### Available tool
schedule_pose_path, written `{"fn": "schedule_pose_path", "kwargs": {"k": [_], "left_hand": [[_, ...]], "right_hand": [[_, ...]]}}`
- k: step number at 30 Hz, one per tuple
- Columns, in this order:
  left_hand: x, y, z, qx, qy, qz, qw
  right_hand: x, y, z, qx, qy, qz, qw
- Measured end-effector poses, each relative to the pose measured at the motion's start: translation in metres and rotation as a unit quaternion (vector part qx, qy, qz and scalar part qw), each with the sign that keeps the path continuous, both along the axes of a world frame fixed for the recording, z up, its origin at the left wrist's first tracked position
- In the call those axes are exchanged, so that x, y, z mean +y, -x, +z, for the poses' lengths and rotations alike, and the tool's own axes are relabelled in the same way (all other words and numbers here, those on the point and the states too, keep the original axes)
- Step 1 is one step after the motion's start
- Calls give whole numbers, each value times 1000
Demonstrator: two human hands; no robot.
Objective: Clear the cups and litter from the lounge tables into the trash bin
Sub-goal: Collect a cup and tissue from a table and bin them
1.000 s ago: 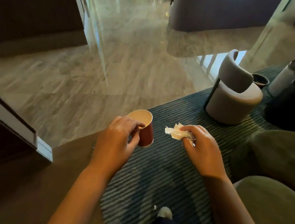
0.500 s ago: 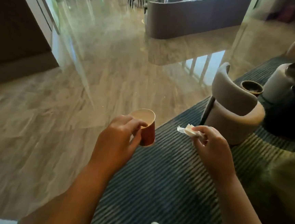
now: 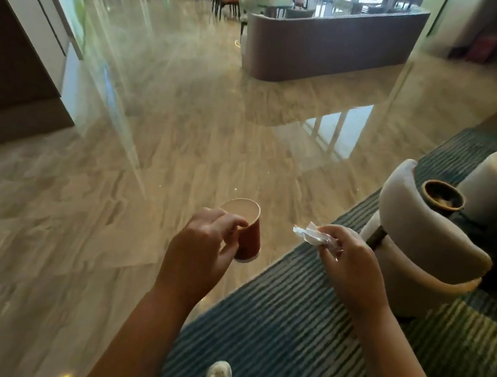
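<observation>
My left hand (image 3: pixel 202 250) holds a red paper cup (image 3: pixel 248 233) by its rim and side, the white inside showing, roughly upright over the edge between carpet and floor. My right hand (image 3: pixel 349 257) pinches a crumpled white wrapper (image 3: pixel 309 234) that sticks out to the left of my fingers. Both hands are in front of me at about waist height, a hand's width apart. No trash bin is visible.
A polished stone floor (image 3: pixel 154 150) stretches ahead to a curved purple partition (image 3: pixel 328 48). A striped blue-green carpet (image 3: pixel 289 327) lies at right with a pale round armchair (image 3: pixel 422 242), a dark bowl-shaped planter (image 3: pixel 441 197) and a white pouf (image 3: pixel 494 182). My white shoe (image 3: pixel 218 376) shows below.
I have walked forward off the carpet's middle toward the stone floor; the view lifted and the armchair slid right. Both hands keep the same hold on cup and wrapper.
</observation>
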State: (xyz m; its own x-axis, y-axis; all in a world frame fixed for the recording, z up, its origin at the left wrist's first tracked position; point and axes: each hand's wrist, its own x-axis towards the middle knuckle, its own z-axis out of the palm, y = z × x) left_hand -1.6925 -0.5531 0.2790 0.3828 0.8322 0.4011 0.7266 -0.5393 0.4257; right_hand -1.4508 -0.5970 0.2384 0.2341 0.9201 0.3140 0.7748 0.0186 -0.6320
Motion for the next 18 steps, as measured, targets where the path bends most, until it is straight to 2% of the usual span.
{"fn": "schedule_pose_path", "kwargs": {"k": [8, 12, 18], "left_hand": [[205, -117, 10, -25, -7, -108, 994], [287, -200, 5, -20, -11, -184, 983], [397, -321, 10, -15, -14, -234, 972]], "right_hand": [[154, -77, 12, 23, -39, -108, 993], [209, -153, -2, 42, -29, -185, 982], [302, -276, -2, 45, -33, -240, 969]]}}
